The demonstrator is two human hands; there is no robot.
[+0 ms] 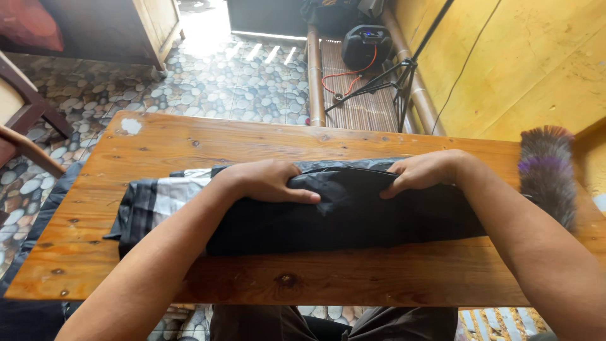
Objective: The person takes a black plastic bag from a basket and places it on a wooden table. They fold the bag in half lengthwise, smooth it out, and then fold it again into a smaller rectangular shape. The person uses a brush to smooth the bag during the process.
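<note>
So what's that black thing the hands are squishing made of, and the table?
The black cloth looks like thin woven fabric, slightly shiny: it creases softly under the left hand and right hand. The table looks like varnished wood: orange-brown planks with grain, dark knots and a glossy sheen.

We see bare wooden table (189, 142) far of black cloth (341, 218), open for passing; near strip bare too; feather duster (546, 170) blocks right end; checked fabric (158, 201) covers left part; far-left corner free.
</note>
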